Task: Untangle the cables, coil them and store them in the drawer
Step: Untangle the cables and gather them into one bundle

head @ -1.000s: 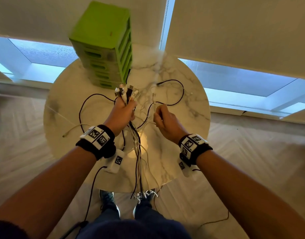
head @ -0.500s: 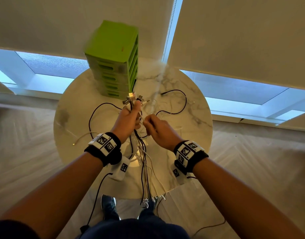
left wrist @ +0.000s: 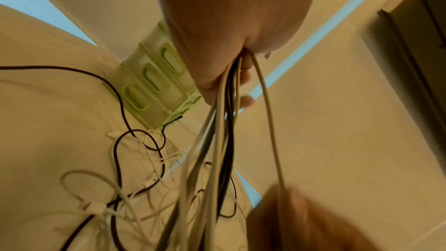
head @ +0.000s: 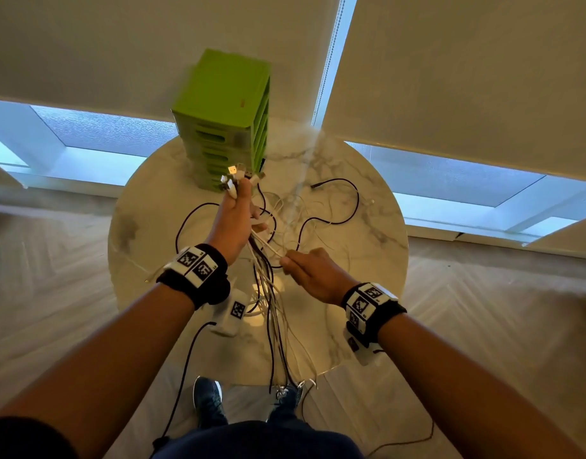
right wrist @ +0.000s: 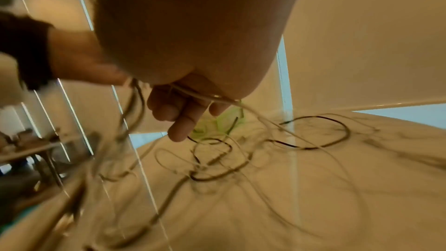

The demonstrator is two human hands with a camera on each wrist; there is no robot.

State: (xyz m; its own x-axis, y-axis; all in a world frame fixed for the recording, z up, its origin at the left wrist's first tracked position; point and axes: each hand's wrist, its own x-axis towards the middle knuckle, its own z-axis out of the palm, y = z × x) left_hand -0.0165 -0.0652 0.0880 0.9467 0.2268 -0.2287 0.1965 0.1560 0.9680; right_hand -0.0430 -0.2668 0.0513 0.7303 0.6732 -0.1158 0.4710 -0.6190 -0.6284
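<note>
My left hand (head: pixel 233 220) is raised above the round marble table (head: pixel 146 233) and grips a bundle of white and black cables (head: pixel 268 286), their plug ends (head: pixel 235 178) fanning out above the fist. The bundle (left wrist: pixel 217 140) hangs from the fist down past the table's near edge. My right hand (head: pixel 304 271), lower and to the right, pinches one white cable (right wrist: pixel 200 95) that runs up to the left fist. More black and white cables (head: pixel 318 210) lie tangled on the table. A green drawer unit (head: pixel 225 120) stands at the far edge, drawers closed.
Roller blinds and low windows (head: pixel 450 177) lie behind the table. Wood floor surrounds it. My feet in blue shoes (head: pixel 207 399) stand at the near edge, where cable ends dangle. Thin black leads run from both wrist cameras toward the floor.
My left hand has risen with the bundle toward the drawer unit. My right hand has slid down and back along a white cable, away from the left fist.
</note>
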